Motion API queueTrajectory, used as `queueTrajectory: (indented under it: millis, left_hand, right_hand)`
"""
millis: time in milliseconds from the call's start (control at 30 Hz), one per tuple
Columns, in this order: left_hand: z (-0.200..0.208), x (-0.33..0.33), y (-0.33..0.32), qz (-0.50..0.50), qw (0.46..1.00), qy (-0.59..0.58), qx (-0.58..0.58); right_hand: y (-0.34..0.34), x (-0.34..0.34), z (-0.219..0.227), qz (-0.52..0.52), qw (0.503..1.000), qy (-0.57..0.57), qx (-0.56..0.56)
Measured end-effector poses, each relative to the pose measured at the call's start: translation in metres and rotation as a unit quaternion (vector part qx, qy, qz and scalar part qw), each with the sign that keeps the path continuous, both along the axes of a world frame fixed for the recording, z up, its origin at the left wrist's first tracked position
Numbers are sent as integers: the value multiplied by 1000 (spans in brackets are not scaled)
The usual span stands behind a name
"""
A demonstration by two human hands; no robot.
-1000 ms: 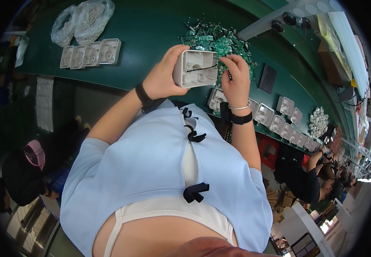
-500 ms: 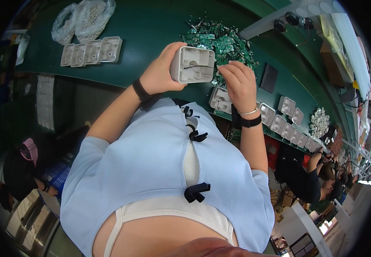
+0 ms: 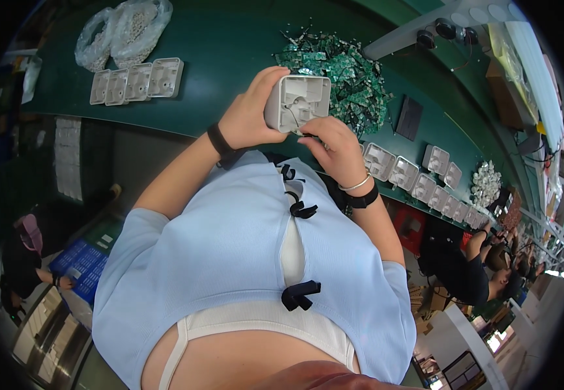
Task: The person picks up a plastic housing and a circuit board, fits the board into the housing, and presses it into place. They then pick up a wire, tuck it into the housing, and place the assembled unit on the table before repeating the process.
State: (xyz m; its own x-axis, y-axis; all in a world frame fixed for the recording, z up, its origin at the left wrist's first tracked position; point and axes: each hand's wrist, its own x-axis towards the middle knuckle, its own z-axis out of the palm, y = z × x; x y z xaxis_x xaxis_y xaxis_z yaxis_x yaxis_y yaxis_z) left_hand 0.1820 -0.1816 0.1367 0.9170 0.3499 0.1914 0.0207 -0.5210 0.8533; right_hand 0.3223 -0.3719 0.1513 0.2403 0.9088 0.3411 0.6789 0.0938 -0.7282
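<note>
My left hand grips a square white plastic housing by its left side, with the open, compartmented face turned up toward me. A thin dark wire curves out of a round post inside the housing and runs down over the lower edge. At that edge, the thumb and fingers of my right hand are pinched on the wire's end. A small dark and pale bit shows at the fingertips, too small to name.
Green circuit boards lie heaped behind the housing. Similar housings line the table's right side, near a pile of shiny parts. More housings and clear bags sit at the left. A dark flat block lies right. Co-workers sit at both sides.
My right hand has come down and left from beside the housing to its lower edge and pinched the wire. The wire, which lay across the housing, now bends downward. The housing shifted slightly.
</note>
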Motion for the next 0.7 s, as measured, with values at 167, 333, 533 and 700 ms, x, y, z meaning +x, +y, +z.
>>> queueTrajectory:
  millis: [167, 333, 533, 700]
  left_hand:
    - [-16, 0, 3, 17, 998, 8, -65]
    - [-23, 2, 8, 1, 996, 22, -90]
    - [-47, -1, 17, -42, 998, 7, -47]
    - [-79, -6, 32, -98, 984, 70, -128]
  right_hand:
    - [0, 0, -6, -8, 998, 58, 8]
    - [6, -3, -25, -32, 993, 111, -15]
    - [21, -18, -48, -111, 945, 282, -127]
    - [28, -31, -76, -90, 963, 229, -110]
